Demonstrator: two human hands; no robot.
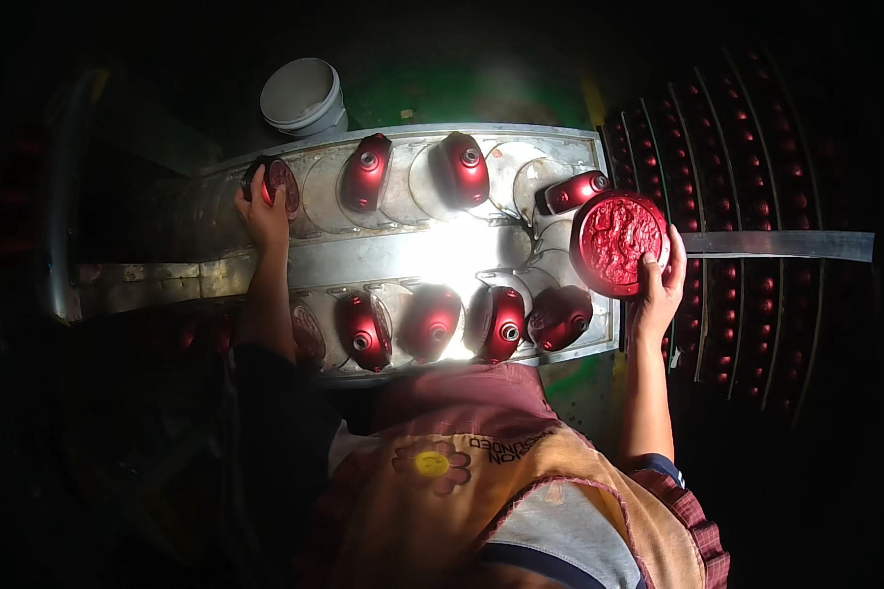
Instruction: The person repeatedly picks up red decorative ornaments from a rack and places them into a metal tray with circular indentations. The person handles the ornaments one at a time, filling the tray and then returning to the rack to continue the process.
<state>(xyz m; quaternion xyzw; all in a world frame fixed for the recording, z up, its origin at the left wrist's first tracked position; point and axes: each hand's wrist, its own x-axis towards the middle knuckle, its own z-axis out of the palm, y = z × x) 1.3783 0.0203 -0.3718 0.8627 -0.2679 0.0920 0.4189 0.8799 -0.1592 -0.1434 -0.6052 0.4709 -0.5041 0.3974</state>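
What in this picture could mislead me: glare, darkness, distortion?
Head view: white glare washes out part of the central metal strip; near-black shadow hides detail at lower left; fisheye distortion bows the conveyor's far edge; the round red piece in the right hand keeps its relief readable.

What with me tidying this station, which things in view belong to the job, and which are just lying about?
In the job:
Round red piece in the right hand
Red piece gripped by the left hand
Other red pieces on the metal conveyor

Apparently just about:
White bucket
Metal strip
Dim rows of red pieces
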